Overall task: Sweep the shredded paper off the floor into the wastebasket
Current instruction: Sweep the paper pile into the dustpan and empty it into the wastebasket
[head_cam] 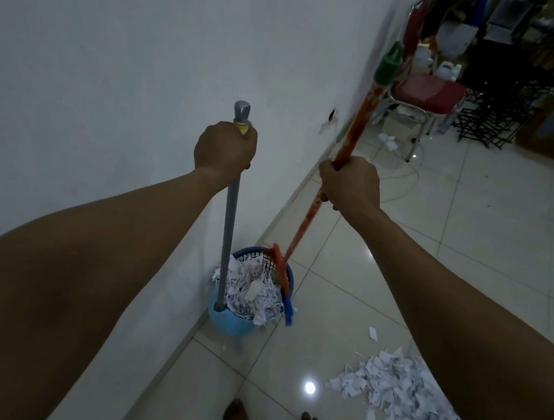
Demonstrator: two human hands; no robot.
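Both arms reach out: left hand (225, 148) grips the dustpan handle (229, 225), right hand (349, 186) the broom (304, 226). Overfull bin (287, 281) may spill shreds (253, 287).

Storeroom: tiled floor (468, 264), cluttered racks (505, 107)

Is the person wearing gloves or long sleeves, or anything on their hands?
No. The left hand and right hand are bare: no gloves, rings, watch or bracelets show. Both forearms are uncovered as far as the picture reaches, with no sleeve in sight. The feet at the bottom look bare too.
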